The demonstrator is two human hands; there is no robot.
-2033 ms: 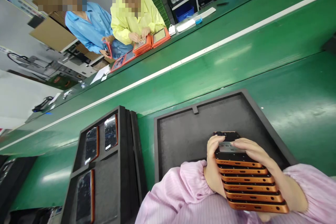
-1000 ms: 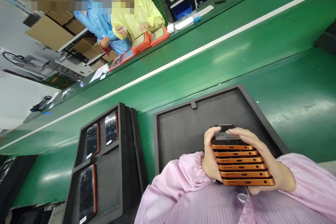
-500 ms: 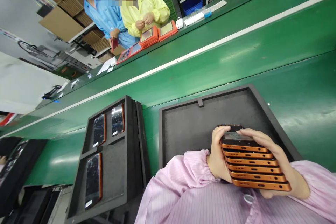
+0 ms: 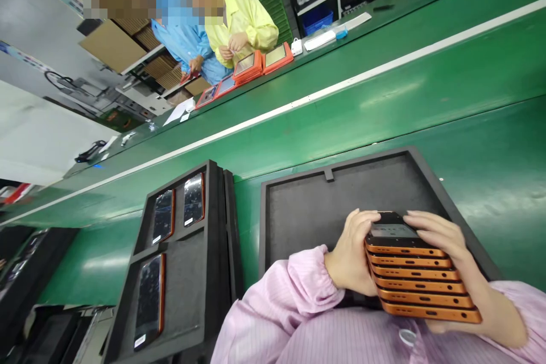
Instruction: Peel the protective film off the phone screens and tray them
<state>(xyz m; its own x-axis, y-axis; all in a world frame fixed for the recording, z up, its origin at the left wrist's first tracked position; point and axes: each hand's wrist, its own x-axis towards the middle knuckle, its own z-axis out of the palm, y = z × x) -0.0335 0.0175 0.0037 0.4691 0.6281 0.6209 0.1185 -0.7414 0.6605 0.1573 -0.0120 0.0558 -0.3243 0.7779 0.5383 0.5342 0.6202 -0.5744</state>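
A stack of several orange-edged phones (image 4: 420,281) rests between my two hands, close to my chest. My left hand (image 4: 352,256) grips the stack's left side, thumb curled onto the top phone. My right hand (image 4: 456,261) wraps the right side, its fingers lying over the top phone. Both arms wear pink striped sleeves. The stack hovers above the near edge of a dark foam tray (image 4: 315,205) with one wide shallow recess holding nothing visible.
Left of it stands a pile of black foam trays (image 4: 213,250) with three phones in its top pockets. Behind runs a green conveyor belt (image 4: 384,96). Across it, two people (image 4: 222,34) handle orange-cased devices (image 4: 264,60). Shelves and crates line the back.
The stack and both hands stay together, drifting slightly lower right in view. My head has shifted, so the trays and belt sit a little differently. The people across moved their hands.
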